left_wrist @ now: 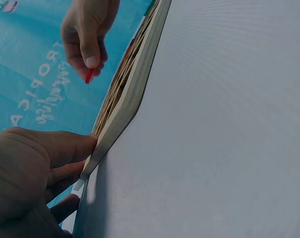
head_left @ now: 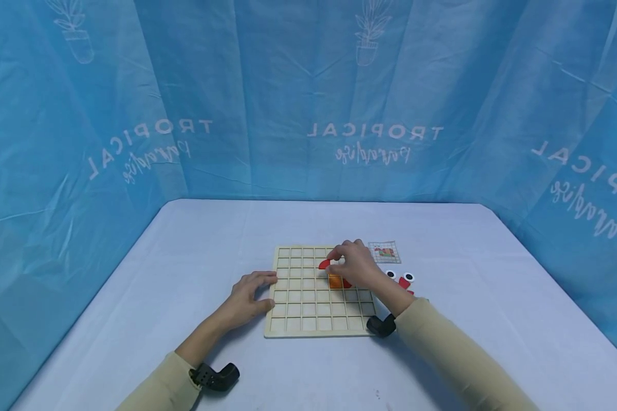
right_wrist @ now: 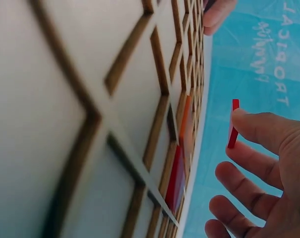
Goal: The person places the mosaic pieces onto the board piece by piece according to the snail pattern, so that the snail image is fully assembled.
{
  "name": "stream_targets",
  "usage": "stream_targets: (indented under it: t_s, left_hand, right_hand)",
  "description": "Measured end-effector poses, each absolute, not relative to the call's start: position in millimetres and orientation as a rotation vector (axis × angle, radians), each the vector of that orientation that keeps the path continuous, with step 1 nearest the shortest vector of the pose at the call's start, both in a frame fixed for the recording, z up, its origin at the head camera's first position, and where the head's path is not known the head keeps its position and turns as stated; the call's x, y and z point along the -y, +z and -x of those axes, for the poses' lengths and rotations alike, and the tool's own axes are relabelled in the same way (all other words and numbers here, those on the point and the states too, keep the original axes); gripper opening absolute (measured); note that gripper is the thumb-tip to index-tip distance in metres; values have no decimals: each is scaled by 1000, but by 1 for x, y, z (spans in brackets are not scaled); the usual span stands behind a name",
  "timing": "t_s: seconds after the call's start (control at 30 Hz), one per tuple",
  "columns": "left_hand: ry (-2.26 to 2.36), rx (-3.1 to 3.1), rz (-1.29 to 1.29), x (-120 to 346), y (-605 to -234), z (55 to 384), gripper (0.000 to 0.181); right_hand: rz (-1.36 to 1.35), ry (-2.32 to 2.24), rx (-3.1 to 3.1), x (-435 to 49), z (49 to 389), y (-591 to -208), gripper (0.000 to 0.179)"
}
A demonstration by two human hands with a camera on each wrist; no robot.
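Observation:
My right hand (head_left: 356, 266) pinches a small thin red tile (head_left: 324, 264) between thumb and index finger, above the upper part of a wooden grid board (head_left: 294, 325). In the right wrist view the red tile (right_wrist: 233, 124) is seen edge-on, apart from the board, and the other fingers are loosely bent. An orange tile (head_left: 335, 282) and another red tile (head_left: 347, 283) lie in cells beneath this hand, the red one partly covered by it. My left hand (head_left: 245, 299) touches the board's left edge, with thumb and fingers spread along it.
Right of the board lies a small printed card (head_left: 384, 252) showing a coloured grid picture. Nearer, partly behind the right forearm, are two round black-and-white eye pieces (head_left: 408, 277) and red pieces (head_left: 404, 283). A white cloth covers the table (head_left: 211, 240); blue curtains (head_left: 277, 85) surround it.

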State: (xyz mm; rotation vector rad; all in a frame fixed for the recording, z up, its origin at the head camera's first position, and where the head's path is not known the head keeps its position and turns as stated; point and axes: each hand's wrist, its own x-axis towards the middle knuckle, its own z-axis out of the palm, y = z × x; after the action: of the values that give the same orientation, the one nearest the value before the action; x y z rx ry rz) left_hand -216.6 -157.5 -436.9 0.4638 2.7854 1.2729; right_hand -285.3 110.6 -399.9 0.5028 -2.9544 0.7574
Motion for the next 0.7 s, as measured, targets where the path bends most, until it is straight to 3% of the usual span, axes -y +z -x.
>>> stream_targets:
  t_s: [0.7]
  left_hand:
    - [1254, -2804, -465, 156, -440, 219, 51]
  right_hand:
    - [-623, 613, 2991, -105, 294, -414, 20]
